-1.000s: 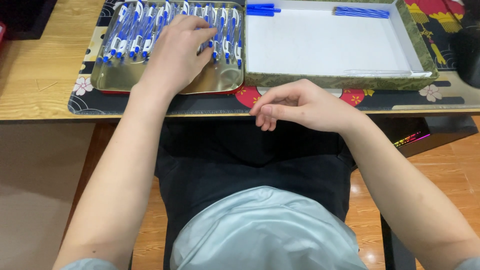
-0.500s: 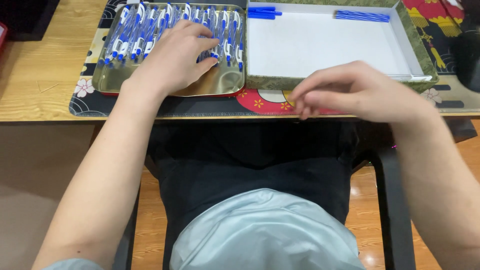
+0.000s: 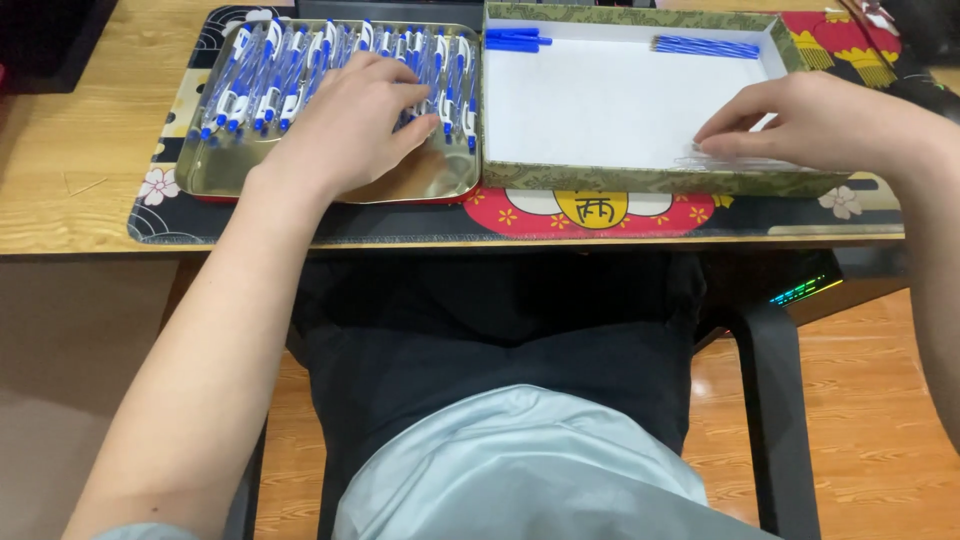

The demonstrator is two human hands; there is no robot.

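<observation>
Left hand [image 3: 350, 125] lies palm down over the blue-and-white pens [image 3: 270, 75] in the gold metal tray [image 3: 210, 170], fingers spread and curled onto the pens in the tray's right half. Cannot tell whether a pen is actually pinched; the fingertips hide the contact.

Right hand [image 3: 820, 120] reaches over the near right corner of the white-lined box [image 3: 600, 178], thumb and forefinger drawn together on a cluster of clear plastic pieces [image 3: 730, 160] lying against the near wall. They look like transparent pen barrels or sleeves, too faint to be sure. Grip reads as a light pinch, other fingers relaxed.

Tray and box sit side by side, touching, on a patterned desk mat [image 3: 590, 210] on a wooden desk [image 3: 60, 200].

Risks, as judged from here:
- Clear pieces nearly vanish against the white lining; a loose pinch could take more than 1 or drop 1 unnoticed.
- Pens in the tray lie packed and overlapping; lifting 1 from under the left hand could drag neighbours out over the low rim.
- Both hands work at once with the gaze split; either could miss its pick.

Count:
- 1 tray, 1 box, 1 mat.
- Pens in tray: roughly 20 visible, more hidden under the hand; exact count not possible.
- Blue caps or parts [image 3: 515, 40] at the box's far left corner: about 3.
- Blue thin refills [image 3: 705, 46] at the far right: a small bundle, uncountable.
- Clear pieces: several, unclear.
</observation>
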